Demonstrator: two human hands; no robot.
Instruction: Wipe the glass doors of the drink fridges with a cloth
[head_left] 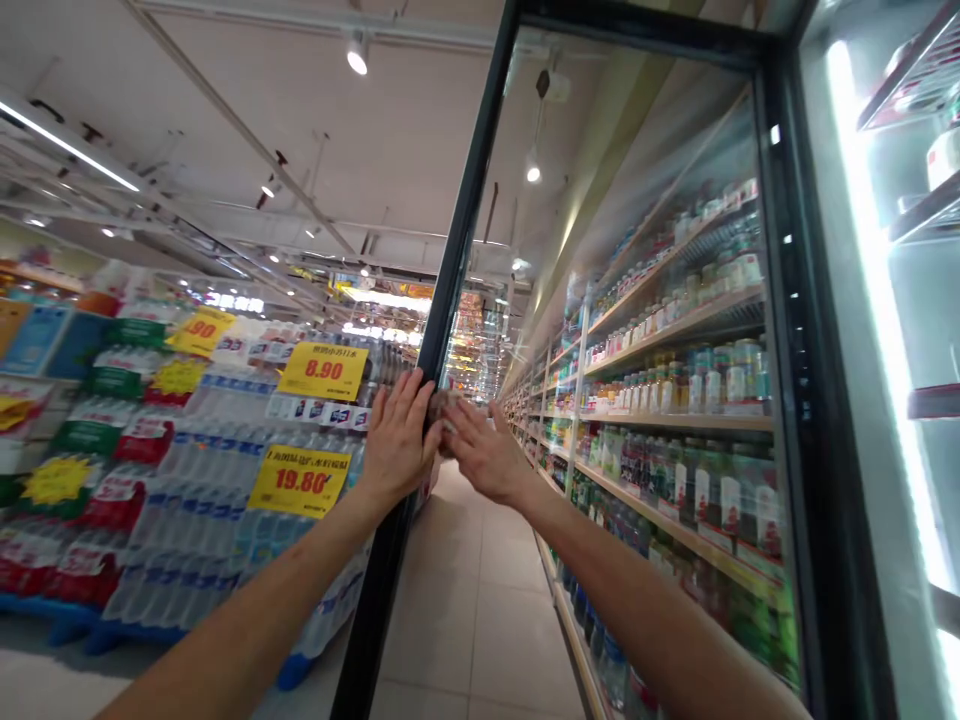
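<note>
A glass fridge door with a black frame [450, 270] stands swung out in front of me. My left hand [397, 440] lies flat against the outer side of the frame's edge, fingers stretched upward and holding nothing. On the glass side, my right hand [486, 458] reaches to the same edge with fingers extended, their tips touching the frame close to my left fingertips. The spot where the fingertips meet is blurred. Both forearms come up from the bottom of the view.
Stacked packs of bottled water [187, 500] with yellow price signs [300, 480] fill the left. Long shelves of bottled drinks [675, 400] show through the glass on the right. The lit fridge interior [907, 300] with wire shelves is at far right. A tiled aisle floor [480, 600] runs ahead.
</note>
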